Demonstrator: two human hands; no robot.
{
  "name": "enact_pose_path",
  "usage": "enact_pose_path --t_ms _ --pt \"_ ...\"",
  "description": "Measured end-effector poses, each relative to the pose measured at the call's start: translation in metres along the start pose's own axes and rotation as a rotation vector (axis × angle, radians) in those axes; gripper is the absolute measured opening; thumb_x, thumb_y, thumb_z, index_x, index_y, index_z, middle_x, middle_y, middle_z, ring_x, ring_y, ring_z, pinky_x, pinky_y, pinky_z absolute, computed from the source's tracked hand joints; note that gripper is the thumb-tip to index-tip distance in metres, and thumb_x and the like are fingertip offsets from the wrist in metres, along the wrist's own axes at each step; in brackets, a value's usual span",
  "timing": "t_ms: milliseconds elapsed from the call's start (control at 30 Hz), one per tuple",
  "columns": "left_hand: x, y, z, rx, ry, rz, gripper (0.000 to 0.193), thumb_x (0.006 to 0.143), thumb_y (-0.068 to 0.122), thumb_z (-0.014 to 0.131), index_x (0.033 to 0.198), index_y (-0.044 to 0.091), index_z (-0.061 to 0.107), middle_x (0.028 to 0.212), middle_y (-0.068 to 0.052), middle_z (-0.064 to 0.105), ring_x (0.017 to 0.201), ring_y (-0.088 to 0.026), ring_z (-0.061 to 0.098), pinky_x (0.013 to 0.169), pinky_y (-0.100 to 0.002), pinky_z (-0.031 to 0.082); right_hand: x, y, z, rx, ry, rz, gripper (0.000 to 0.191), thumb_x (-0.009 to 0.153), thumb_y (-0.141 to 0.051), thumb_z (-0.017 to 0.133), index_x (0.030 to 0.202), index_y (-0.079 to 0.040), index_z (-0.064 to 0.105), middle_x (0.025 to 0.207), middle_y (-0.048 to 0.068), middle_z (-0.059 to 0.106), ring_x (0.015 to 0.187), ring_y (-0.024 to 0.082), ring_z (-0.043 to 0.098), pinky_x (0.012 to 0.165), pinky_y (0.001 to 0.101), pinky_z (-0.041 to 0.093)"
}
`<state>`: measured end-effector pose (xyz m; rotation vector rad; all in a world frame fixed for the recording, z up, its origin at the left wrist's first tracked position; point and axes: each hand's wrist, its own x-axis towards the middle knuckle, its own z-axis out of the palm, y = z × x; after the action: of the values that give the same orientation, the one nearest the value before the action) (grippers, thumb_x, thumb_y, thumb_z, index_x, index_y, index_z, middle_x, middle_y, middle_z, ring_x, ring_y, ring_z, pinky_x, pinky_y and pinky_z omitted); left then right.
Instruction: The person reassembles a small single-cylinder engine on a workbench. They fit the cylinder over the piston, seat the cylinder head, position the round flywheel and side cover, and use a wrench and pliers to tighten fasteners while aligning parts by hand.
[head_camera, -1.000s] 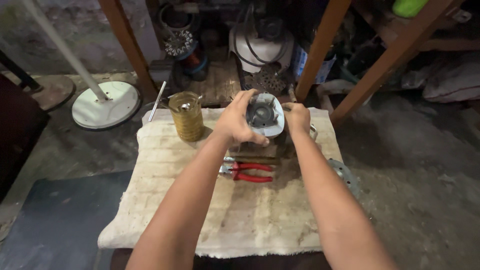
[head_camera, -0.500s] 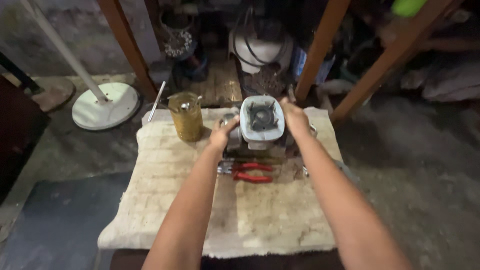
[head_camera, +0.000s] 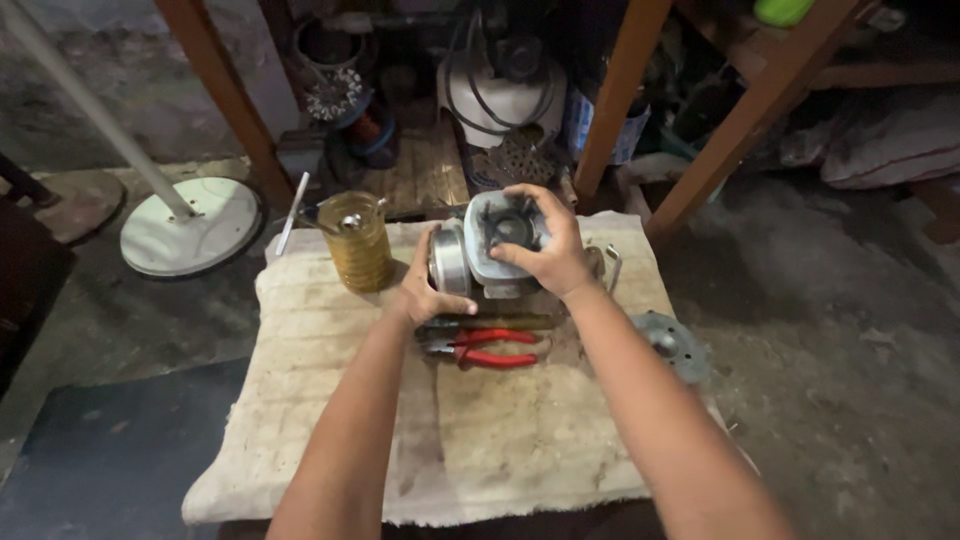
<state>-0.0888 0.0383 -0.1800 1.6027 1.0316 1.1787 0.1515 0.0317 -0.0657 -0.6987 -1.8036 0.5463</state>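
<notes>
Two hands hold a grey motor housing (head_camera: 497, 245) near the far edge of a cloth mat (head_camera: 330, 420).

The left hand (head_camera: 428, 290) is curled on the round metal side of the housing, and the right hand (head_camera: 545, 250) has its fingers spread over the top, around the open hollow. A yellowish jar (head_camera: 357, 243) stands near the far left corner of the mat, with small metal pieces in it. Red-handled pliers (head_camera: 478, 345) lie just beside the left hand, toward the near edge. The mat is stained and lies on a grey concrete floor (head_camera: 850, 380). A white round base with a pole (head_camera: 190, 225) stands to the left, and brown wooden legs (head_camera: 620, 95) rise behind the mat.
</notes>
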Motion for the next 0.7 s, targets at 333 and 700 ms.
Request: enact_pose_path --t_ms 333,700 --pt "0.012 -0.01 -0.002 0.046 0.025 0.032 0.129 0.05 0.019 0.101 0.154 0.013 0.024 0.141 -0.011 0.057 0.131 -0.024 0.054 0.112 -0.038 0.043 0.005 0.018 0.005 0.164 0.024 0.039 0.062 0.068 -0.015 0.096 0.117 -0.007 0.058 0.111 -0.001 0.058 0.111 0.013 0.056 0.104 0.0283 0.046" --pt "0.025 -0.011 -0.003 -0.091 -0.016 -0.029 0.119 0.05 0.01 0.099 0.15 0.012 0.034 0.136 -0.011 0.06 0.127 -0.026 0.057 0.109 -0.038 0.047 0.009 0.043 0.007 0.386 0.044 0.172 0.036 0.089 -0.009 0.081 0.119 -0.005 0.062 0.109 -0.002 0.059 0.106 0.01 0.056 0.099 0.0252 0.046"
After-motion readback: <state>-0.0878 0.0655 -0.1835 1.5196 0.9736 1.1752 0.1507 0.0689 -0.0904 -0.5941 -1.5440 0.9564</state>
